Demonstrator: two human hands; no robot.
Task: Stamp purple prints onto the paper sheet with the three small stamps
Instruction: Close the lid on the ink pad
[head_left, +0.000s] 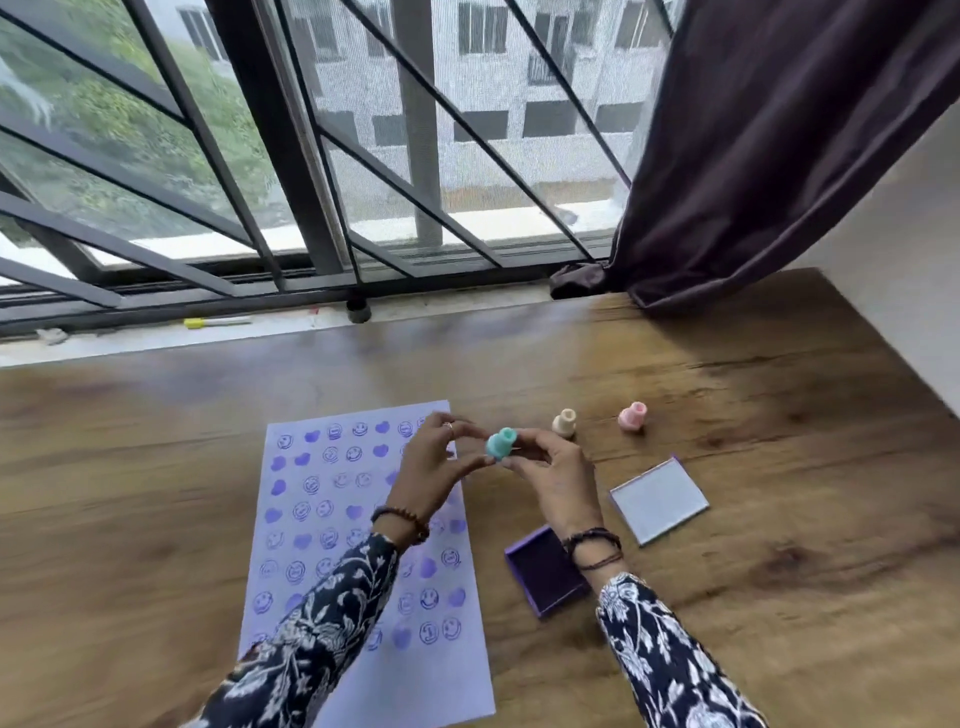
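A paper sheet (317, 519) lies on the wooden table, covered with several purple smiley and heart prints. Above its right edge I hold a small teal stamp (500, 443) between both hands: my left hand (434, 467) pinches its left side, my right hand (556, 478) grips its right side. A cream stamp (564, 422) and a pink stamp (632, 416) stand on the table just beyond my right hand. The open purple ink pad (540, 571) sits under my right wrist, partly hidden by it. Its lid (658, 501) lies to the right.
The wooden table (779, 571) runs to a window sill at the back, with a barred window behind. A dark curtain (753, 156) hangs at the back right, touching the table. A yellow-capped marker (215, 322) lies on the sill.
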